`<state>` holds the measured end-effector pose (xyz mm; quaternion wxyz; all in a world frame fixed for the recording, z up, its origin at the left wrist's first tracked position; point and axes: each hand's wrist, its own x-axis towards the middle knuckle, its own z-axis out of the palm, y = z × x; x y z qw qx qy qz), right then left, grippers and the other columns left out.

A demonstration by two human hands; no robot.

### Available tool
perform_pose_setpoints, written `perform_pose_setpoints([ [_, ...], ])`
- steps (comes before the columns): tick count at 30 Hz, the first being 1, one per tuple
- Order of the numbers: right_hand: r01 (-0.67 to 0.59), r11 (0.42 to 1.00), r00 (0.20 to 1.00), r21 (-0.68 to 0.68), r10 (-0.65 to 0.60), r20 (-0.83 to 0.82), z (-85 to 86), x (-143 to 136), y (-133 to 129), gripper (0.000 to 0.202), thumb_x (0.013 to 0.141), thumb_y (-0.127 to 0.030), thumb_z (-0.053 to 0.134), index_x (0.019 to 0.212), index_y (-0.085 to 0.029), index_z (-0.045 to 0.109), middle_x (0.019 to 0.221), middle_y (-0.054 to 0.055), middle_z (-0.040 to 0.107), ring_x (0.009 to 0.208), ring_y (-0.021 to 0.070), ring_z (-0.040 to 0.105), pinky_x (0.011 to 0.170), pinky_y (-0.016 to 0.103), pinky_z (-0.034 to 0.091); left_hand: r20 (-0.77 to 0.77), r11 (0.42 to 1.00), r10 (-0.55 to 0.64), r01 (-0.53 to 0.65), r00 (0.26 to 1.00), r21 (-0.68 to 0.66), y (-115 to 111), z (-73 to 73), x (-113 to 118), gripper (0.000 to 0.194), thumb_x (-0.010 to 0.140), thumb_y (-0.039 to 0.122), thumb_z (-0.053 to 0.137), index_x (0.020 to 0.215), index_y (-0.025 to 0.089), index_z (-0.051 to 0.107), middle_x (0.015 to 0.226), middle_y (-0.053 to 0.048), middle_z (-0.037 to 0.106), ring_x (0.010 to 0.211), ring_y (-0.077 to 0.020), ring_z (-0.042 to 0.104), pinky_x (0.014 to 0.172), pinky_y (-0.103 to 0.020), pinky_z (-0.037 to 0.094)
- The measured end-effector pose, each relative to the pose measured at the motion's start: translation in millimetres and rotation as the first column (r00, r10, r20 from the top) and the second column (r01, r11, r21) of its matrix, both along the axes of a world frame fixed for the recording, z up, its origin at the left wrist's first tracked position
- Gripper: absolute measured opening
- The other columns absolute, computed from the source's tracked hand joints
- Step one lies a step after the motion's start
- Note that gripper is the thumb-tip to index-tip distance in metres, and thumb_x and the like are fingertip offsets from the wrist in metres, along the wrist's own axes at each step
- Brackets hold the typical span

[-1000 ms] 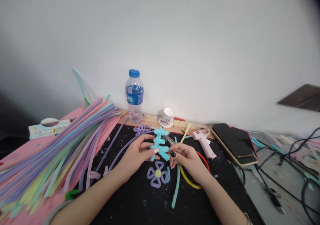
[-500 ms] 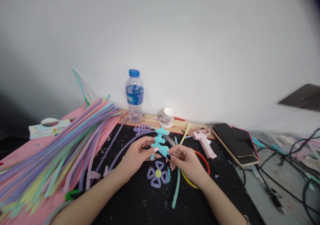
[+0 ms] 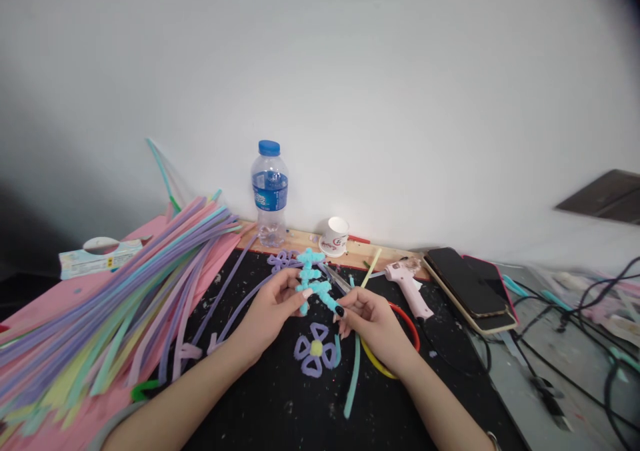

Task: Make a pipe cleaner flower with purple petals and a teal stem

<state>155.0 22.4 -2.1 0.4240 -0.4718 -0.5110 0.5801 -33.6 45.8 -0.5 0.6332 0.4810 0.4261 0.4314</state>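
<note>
Between my hands is a bent, fuzzy turquoise pipe cleaner (image 3: 311,274), folded into several short bumps. My left hand (image 3: 275,304) pinches its lower left part between thumb and fingers. With thumb and forefinger, my right hand (image 3: 365,314) grips its lower right end. Just below lies a purple pipe-cleaner flower (image 3: 313,365) with a yellow centre. A teal stem (image 3: 353,384) lies beside my right hand, and scissors (image 3: 391,371) with red and yellow handles are partly hidden under that hand.
At left spreads a big bundle of coloured pipe cleaners (image 3: 135,291). Against the wall stand a water bottle (image 3: 270,194) and a paper cup (image 3: 335,236). To the right lie a pink glue gun (image 3: 409,285), stacked phones (image 3: 467,281) and black cables (image 3: 575,351).
The turquoise pipe cleaner has shifted slightly left, and its lower right section is now stretched straighter toward my right hand. Both hands have barely moved.
</note>
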Motion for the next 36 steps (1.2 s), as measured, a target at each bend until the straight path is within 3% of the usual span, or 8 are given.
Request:
perform_pose_setpoints([
  [8, -0.015, 1.000, 1.000, -0.012, 0.015, -0.016, 1.0, 2, 1, 0.011, 0.072, -0.023, 0.066, 0.074, -0.017, 0.057, 0.060, -0.002, 0.064, 0.051, 0.0106, 0.059, 0.051, 0.023, 0.048, 0.057, 0.998, -0.042, 0.045, 0.997, -0.044, -1, 1.1, 0, 0.023, 0.076, 0.032, 0.064, 0.093, 0.020, 0.054, 0.090, 0.000, 0.057, 0.070, -0.0119, 0.057, 0.064, -0.025, 0.050],
  [12, 0.087, 0.996, 0.990, -0.026, -0.089, -0.112, -0.7, 4, 4, 0.015, 0.071, -0.023, 0.069, 0.076, -0.017, 0.056, 0.061, -0.002, 0.064, 0.052, 0.0109, 0.060, 0.053, 0.023, 0.050, 0.095, 0.997, -0.011, 0.019, 0.995, -0.080, -3, 2.0, 0, 0.025, 0.074, 0.031, 0.066, 0.095, 0.022, 0.055, 0.089, 0.001, 0.058, 0.074, -0.0134, 0.061, 0.068, -0.027, 0.051],
  [16, 0.173, 0.984, 0.974, -0.041, -0.177, -0.145, -1.2, 3, 6, 0.018, 0.070, -0.026, 0.070, 0.078, -0.016, 0.057, 0.063, -0.002, 0.064, 0.049, 0.0097, 0.058, 0.049, 0.022, 0.050, 0.122, 0.995, -0.073, 0.081, 0.990, -0.063, -3, 1.4, 0, 0.023, 0.074, 0.030, 0.066, 0.094, 0.022, 0.057, 0.088, 0.001, 0.059, 0.070, -0.0133, 0.061, 0.066, -0.028, 0.051],
  [21, 0.139, 0.990, 0.990, 0.024, -0.138, -0.029, -2.9, 1, 1, 0.031, 0.080, -0.040, 0.058, 0.101, -0.018, 0.052, 0.054, -0.005, 0.057, 0.032, 0.0075, 0.046, 0.030, 0.017, 0.035, 0.112, 0.980, -0.195, 0.197, 0.974, -0.004, -5, -1.9, 2, 0.021, 0.075, 0.027, 0.065, 0.094, 0.019, 0.060, 0.085, 0.000, 0.061, 0.065, -0.0129, 0.059, 0.062, -0.027, 0.050],
  [23, 0.095, 0.992, 0.994, 0.084, -0.090, -0.062, -3.9, 0, -3, 0.042, 0.081, -0.040, 0.058, 0.116, -0.022, 0.043, 0.061, -0.005, 0.057, 0.035, 0.0069, 0.046, 0.031, 0.017, 0.034, 0.088, 0.974, -0.226, 0.224, 0.970, 0.027, -6, -4.3, 3, 0.022, 0.075, 0.026, 0.066, 0.095, 0.018, 0.061, 0.086, -0.002, 0.062, 0.064, -0.0132, 0.059, 0.062, -0.027, 0.050],
  [26, 0.022, 0.993, 0.996, 0.116, -0.013, -0.086, -3.9, -5, -8, 0.060, 0.077, -0.032, 0.067, 0.127, -0.030, 0.034, 0.078, -0.001, 0.058, 0.052, 0.0106, 0.055, 0.041, 0.020, 0.046, 0.008, 0.968, -0.248, 0.248, 0.969, 0.035, -9, -8.1, 6, 0.024, 0.072, 0.024, 0.067, 0.095, 0.018, 0.062, 0.082, -0.002, 0.063, 0.064, -0.0149, 0.060, 0.061, -0.027, 0.050],
  [29, 0.052, 0.992, 0.997, 0.118, -0.045, -0.061, -2.6, -11, -9, 0.049, 0.077, -0.025, 0.066, 0.120, -0.029, 0.043, 0.088, 0.001, 0.057, 0.072, 0.0145, 0.060, 0.057, 0.024, 0.053, -0.085, 0.972, -0.225, 0.230, 0.971, 0.051, -11, -11.1, 8, 0.023, 0.071, 0.020, 0.067, 0.093, 0.018, 0.061, 0.074, 0.000, 0.063, 0.065, -0.0154, 0.061, 0.061, -0.026, 0.049],
  [36, 0.116, 0.991, 0.981, 0.071, -0.103, -0.162, -5.8, -9, -3, 0.049, 0.075, -0.027, 0.067, 0.117, -0.030, 0.041, 0.079, -0.002, 0.054, 0.051, 0.0109, 0.055, 0.040, 0.023, 0.050, -0.250, 0.964, -0.195, 0.233, 0.948, 0.131, -13, -10.6, 9, 0.027, 0.069, 0.021, 0.068, 0.095, 0.019, 0.063, 0.082, -0.005, 0.069, 0.077, -0.0203, 0.064, 0.063, -0.027, 0.050],
])
